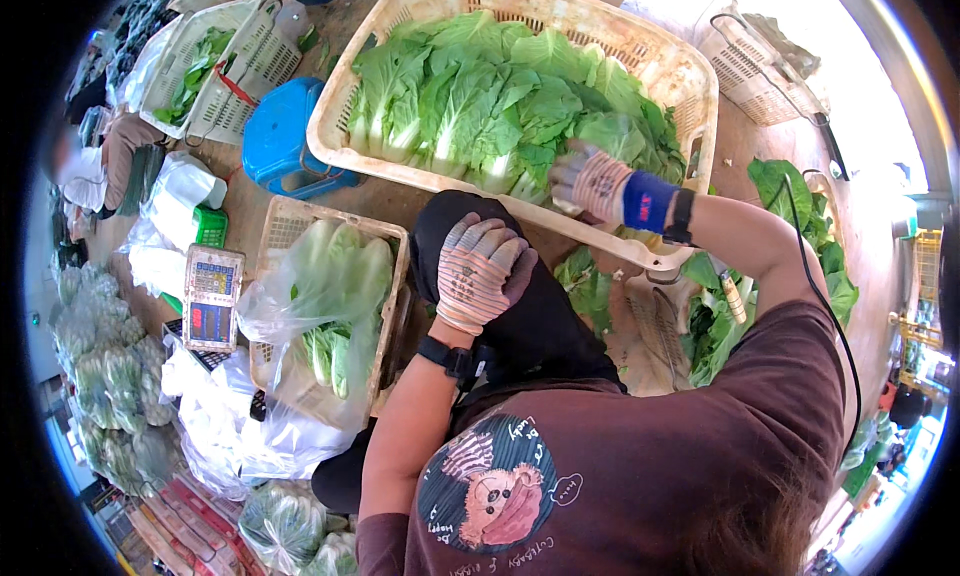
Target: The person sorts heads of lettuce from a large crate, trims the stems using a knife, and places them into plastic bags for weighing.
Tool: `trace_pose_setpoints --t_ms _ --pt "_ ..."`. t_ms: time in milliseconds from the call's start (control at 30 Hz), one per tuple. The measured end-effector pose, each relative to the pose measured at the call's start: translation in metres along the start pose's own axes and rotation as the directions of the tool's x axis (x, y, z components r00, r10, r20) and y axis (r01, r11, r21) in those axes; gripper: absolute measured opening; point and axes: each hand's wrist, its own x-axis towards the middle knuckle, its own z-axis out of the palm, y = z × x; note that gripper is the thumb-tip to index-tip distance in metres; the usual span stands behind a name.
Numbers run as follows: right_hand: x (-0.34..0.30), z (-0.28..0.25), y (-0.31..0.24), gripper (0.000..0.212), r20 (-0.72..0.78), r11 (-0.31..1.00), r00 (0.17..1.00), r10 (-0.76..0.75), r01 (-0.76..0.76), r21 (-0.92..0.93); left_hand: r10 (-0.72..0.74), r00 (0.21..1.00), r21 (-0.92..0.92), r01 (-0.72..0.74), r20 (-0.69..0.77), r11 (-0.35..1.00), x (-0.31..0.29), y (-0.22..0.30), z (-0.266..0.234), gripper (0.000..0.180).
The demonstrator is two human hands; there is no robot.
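Observation:
My left hand (478, 273), in a striped knit glove with grey-coated fingers, rests on my black-trousered knee. Its fingers are bent in and no item shows in them. Over the near rim of a large cream plastic crate (400, 174), my right hand (595, 183) wears a like glove with a blue cuff. Motion smears its fingers, so I cannot tell whether they grip a leaf. Inside the crate lie long leafy greens (480, 106) in a dense layer, white stems toward me. The right hand is at the near right part of these greens.
Left of my knee, a smaller crate (275, 216) holds bagged greens (345, 266). A digital scale (212, 301) stands beside it. A blue stool (285, 136) touches the big crate's left side. Loose leaves (708, 321) and a knife-like tool (733, 298) lie near my right arm.

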Motion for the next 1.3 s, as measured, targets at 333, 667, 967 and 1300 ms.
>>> trace_pose_setpoints --t_ms 333,667,967,1300 --pt "-0.058 -0.123 0.06 0.053 0.031 0.487 0.779 0.626 -0.422 0.765 -0.038 0.999 -0.018 0.038 0.001 0.999 0.003 0.004 -0.001 0.011" --pt "-0.048 -0.189 0.0 0.051 0.077 0.006 0.674 0.735 -0.12 0.993 -0.158 0.973 -0.25 0.113 -0.168 0.962 0.043 0.049 -0.024 0.075" --pt "0.009 -0.222 -0.068 0.056 -0.508 0.763 0.687 0.519 -0.105 0.637 -0.378 0.921 -0.82 0.288 0.095 0.495 0.045 0.074 -0.015 0.091" --pt "-0.001 -0.268 -0.07 0.032 -0.081 0.589 0.826 0.558 -0.326 0.74 -0.365 0.924 -0.789 0.305 0.111 0.533 0.046 0.089 -0.029 0.089"
